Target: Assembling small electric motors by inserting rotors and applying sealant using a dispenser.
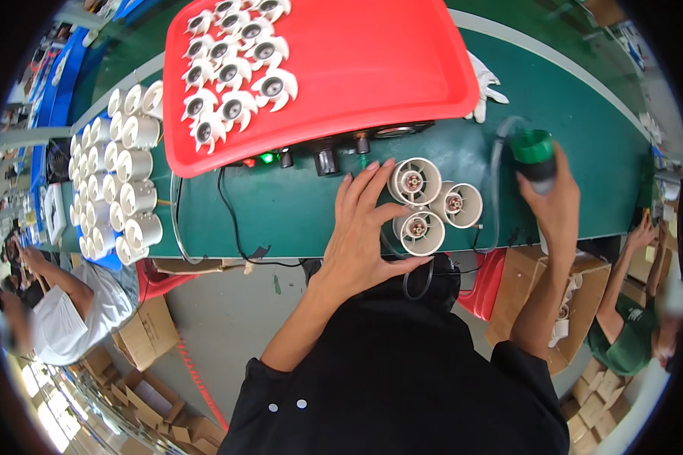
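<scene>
Three white round housings [423, 236] stand close together on the green table, each with thin ribs and a copper-coloured shaft in its middle. Along their left side, my left hand [364, 231] has its fingers spread, the index finger and thumb resting around the nearest housing. Off to their right, my right hand [552, 199] is wrapped round a dark barrel with a green cap [535, 146]. A clear hose [498, 152] runs from the cap. The barrel is blurred, and its lower end cannot be made out.
Beyond my hands, a red tray [372, 64] carries several white fan impellers [235, 110] above a black box with knobs [326, 161]. Many white housings [138, 193] are stacked at the left. A white glove [487, 87] lies behind the tray's right edge. Other people sit at both sides.
</scene>
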`<state>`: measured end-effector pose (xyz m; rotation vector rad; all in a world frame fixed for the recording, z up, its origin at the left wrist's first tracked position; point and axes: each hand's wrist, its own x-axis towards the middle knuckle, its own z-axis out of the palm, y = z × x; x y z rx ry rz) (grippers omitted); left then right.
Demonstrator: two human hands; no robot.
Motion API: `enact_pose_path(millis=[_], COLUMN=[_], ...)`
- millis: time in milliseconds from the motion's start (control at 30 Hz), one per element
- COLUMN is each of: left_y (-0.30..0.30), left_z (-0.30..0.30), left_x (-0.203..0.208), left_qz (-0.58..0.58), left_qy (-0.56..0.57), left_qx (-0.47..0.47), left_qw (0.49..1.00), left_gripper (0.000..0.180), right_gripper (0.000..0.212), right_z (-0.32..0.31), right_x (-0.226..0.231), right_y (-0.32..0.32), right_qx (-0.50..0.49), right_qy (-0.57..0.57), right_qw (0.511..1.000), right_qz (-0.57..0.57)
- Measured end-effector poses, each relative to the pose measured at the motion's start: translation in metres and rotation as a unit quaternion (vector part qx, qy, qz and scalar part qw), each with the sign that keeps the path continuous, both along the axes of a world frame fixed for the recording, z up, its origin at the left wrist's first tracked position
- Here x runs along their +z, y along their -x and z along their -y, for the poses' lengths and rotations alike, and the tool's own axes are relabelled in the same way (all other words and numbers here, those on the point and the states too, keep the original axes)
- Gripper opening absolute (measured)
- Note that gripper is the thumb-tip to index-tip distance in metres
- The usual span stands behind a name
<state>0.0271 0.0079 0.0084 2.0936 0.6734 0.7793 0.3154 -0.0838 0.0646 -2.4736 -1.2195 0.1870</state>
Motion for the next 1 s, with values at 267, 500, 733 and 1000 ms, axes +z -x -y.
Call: enact_pose_path(millis=[267, 500, 733, 1000], left_y=[0.001, 0.002, 0.002, 0.004], left_z=[0.002, 0.005, 0.004, 0.005], left_x=[0.005, 0.000, -0.001, -0.004], left_qz=[-0.024, -0.023, -0.005, -0.002], left_qy=[-0.046, -0.029, -0.026, -0.033], left_qx=[0.020, 0.027, 0.033, 0.039], left_qw=[0.998, 0.999, 0.999, 0.999], left_gripper=[0.059, 0.056, 0.057, 0.055], right_gripper=[0.070, 0.079, 0.089, 0.090], right_z=[0.021, -0.010, -0.020, -0.024], right_x=[0.071, 0.060, 0.046, 0.045], right_y=[-0.001, 0.061, 0.079, 0.086], right_qx=[0.084, 0.118, 0.242, 0.192], right_qy=[-0.527, -0.551, -0.472, -0.477], right_qw=[0.806, 0.601, 0.644, 0.669], right_qz=[-0.257, -0.566, -0.551, -0.537])
